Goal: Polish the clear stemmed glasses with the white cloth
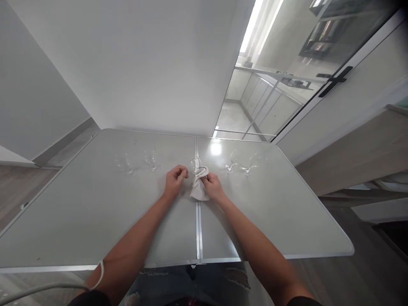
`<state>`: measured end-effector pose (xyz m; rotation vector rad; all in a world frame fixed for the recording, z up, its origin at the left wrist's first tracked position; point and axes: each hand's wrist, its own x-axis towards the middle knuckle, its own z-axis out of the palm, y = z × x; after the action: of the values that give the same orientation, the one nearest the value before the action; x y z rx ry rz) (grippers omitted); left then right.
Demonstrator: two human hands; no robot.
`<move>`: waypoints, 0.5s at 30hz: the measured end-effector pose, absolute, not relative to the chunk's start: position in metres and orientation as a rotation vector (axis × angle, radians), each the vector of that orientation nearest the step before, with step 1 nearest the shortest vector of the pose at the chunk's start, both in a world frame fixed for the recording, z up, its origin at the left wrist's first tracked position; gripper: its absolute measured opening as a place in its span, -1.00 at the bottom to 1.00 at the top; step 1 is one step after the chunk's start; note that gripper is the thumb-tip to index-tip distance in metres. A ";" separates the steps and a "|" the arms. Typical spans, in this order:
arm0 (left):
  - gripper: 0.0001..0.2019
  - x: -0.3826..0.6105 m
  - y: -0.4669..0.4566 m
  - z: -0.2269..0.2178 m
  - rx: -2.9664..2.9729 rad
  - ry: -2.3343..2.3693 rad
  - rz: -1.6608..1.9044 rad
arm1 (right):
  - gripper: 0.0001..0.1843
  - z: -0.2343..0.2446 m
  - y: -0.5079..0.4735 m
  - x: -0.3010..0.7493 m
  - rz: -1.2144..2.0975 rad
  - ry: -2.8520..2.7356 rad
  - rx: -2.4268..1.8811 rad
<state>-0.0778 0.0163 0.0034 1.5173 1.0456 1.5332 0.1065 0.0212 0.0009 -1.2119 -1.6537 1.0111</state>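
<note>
Near the middle of the table, my right hand [213, 185] is closed on a white cloth [199, 191], which hangs down in folds from the fingers. Just beyond the cloth is a clear stemmed glass [194, 161], its lower part hard to see. My left hand [176, 178] has its fingers curled into a pinch close to that glass. Whether the fingertips grip the glass cannot be made out. Two more stemmed glasses, one [130, 168] farther out and one [153, 163] nearer, stand to the left. To the right stand another glass [229, 165] and an outer one [247, 168].
The light grey table [95, 221] has a metal seam [198, 229] down its middle and a metal edge. A white wall [159, 76] rises behind it. At the right is a glass door with a black handle [334, 80]. A white cable [54, 287] runs by my left arm.
</note>
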 end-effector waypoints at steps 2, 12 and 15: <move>-0.69 -0.078 0.021 0.002 1.332 0.948 1.602 | -0.53 -0.005 0.023 0.106 1.232 -1.505 -1.195; -0.45 -0.076 0.019 -0.002 1.192 0.658 1.374 | -0.53 0.017 0.010 0.099 1.544 -1.394 -0.855; -0.48 -0.076 0.018 0.002 1.225 0.699 1.396 | -0.63 0.025 0.007 0.099 1.466 -1.578 -0.803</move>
<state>-0.0762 0.0181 0.0025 1.2250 0.6995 1.3959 0.0988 0.0070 0.0246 -0.8027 -1.5777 1.4662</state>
